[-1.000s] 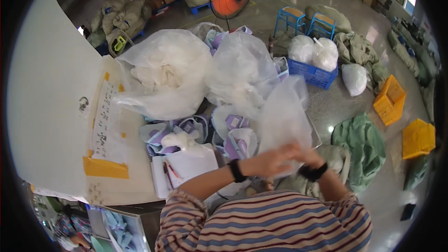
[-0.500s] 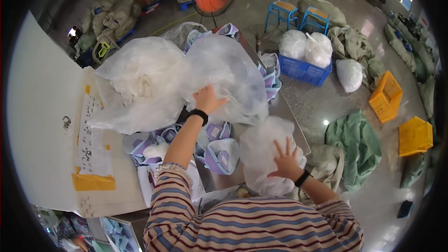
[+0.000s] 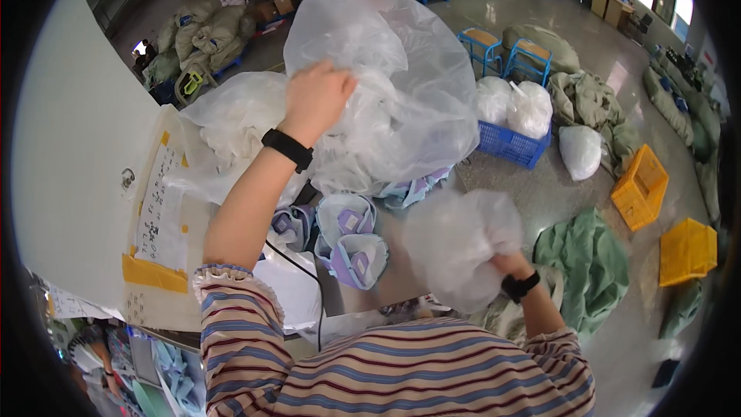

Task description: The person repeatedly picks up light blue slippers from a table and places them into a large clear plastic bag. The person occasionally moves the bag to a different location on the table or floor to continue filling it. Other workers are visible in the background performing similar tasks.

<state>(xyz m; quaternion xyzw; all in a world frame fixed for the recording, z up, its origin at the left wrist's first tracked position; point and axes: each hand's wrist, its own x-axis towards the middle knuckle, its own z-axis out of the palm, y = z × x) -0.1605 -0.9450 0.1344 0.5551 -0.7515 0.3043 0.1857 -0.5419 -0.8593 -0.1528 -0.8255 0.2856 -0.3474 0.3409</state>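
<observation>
My left hand (image 3: 318, 99) is raised high and grips a big clear plastic bag (image 3: 390, 93), lifted off the table and hanging in front of me. My right hand (image 3: 505, 264) is low at the table's right edge, closed on a smaller crumpled plastic bag (image 3: 455, 243). Between the two hands lie several folded pale purple and white garments (image 3: 351, 243) on the table. Black bands circle both wrists.
A second full plastic bag (image 3: 231, 120) rests at the left near a white board with papers (image 3: 158, 208). On the floor stand a blue crate with white bags (image 3: 513, 143), two blue stools (image 3: 505, 50), yellow crates (image 3: 641, 185) and green cloth piles (image 3: 587, 262).
My left hand has taken the large bag and lifted it well above the table. My right hand has closed on the smaller bag and lowered it to the right.
</observation>
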